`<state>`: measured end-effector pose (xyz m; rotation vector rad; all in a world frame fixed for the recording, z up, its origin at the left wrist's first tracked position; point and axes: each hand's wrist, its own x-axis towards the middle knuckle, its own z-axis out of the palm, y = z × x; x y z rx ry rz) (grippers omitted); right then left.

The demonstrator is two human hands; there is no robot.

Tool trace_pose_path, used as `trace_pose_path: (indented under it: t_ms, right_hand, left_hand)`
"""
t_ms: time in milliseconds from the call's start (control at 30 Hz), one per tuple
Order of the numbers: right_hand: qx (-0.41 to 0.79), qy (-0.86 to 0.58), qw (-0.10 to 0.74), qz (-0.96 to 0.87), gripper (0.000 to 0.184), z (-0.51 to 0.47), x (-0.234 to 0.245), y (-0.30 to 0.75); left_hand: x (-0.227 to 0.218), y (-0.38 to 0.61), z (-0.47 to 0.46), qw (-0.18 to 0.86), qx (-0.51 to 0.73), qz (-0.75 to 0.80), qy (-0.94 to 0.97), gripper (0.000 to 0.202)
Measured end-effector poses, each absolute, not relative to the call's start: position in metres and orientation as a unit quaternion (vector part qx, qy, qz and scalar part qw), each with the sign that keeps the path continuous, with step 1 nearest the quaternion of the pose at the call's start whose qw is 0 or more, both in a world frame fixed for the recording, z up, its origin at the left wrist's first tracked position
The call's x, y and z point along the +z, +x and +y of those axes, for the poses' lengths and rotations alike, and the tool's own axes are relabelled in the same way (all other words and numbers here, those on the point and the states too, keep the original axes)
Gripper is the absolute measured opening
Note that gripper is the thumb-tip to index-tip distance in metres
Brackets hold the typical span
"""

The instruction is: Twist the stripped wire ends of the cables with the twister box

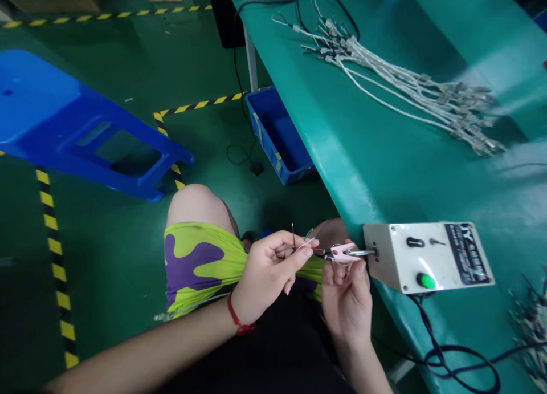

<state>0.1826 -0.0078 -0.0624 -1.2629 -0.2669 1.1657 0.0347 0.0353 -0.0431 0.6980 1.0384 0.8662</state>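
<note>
Through the head camera I had the left hand [269, 268] pinching several thin wires [306, 244] between thumb and forefinger, while the fingers of the right hand [348, 303] were closed on the outer part of a pink clip [341, 253]. Wires and clip were held just off the near edge of the bench [342, 177], above the lap, in front of the metal shaft [362, 252] that jutted past that edge from a white box [431, 260]. Clip and shaft overlapped in my view, and I could not tell whether they were joined. The step in hand, as I judged it, was holding the wires in line with clip and shaft. Doing it well called for a light pinch close to the clip, the strands spread enough that none crossed another, and the clip level with the shaft; I judged that a hard tug could have slipped a wire or kinked it. I also wanted the fingertips clear of the shaft, in case it turned. The wires looked fine and springy: a black one stood up past the thumb, a white one slanted beside it, a short red stretch led toward the clip's dark front end, and a greenish tip showed behind. Their ends were too small to read as bare or covered. The clip was pale pink, forked toward the box.
</note>
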Motion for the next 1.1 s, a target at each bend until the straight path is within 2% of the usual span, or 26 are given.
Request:
trace_pose_path:
  t_ms: [533, 800, 933, 1100]
  right_hand:
    - [0.552, -0.532, 0.637, -0.077, 0.030, -0.007, -0.062, 0.184]
    - [0.575, -0.474, 0.666, -0.026, 0.030, -0.009, -0.062, 0.184]
    - [0.576, -0.473, 0.666, -0.029, 0.032, -0.008, -0.062, 0.184]
    - [0.562, -0.491, 0.662, -0.073, 0.035, -0.012, -0.066, 0.182]
  left_hand:
    - [-0.039, 0.045, 0.038, 0.731, 0.407, 0.448, 0.315, 0.018]
    - [-0.050, 0.047, 0.035, 0.715, 0.425, 0.446, 0.330, 0.016]
    - [-0.053, 0.047, 0.033, 0.711, 0.435, 0.441, 0.333, 0.011]
    - [-0.047, 0.047, 0.033, 0.714, 0.436, 0.438, 0.330, 0.015]
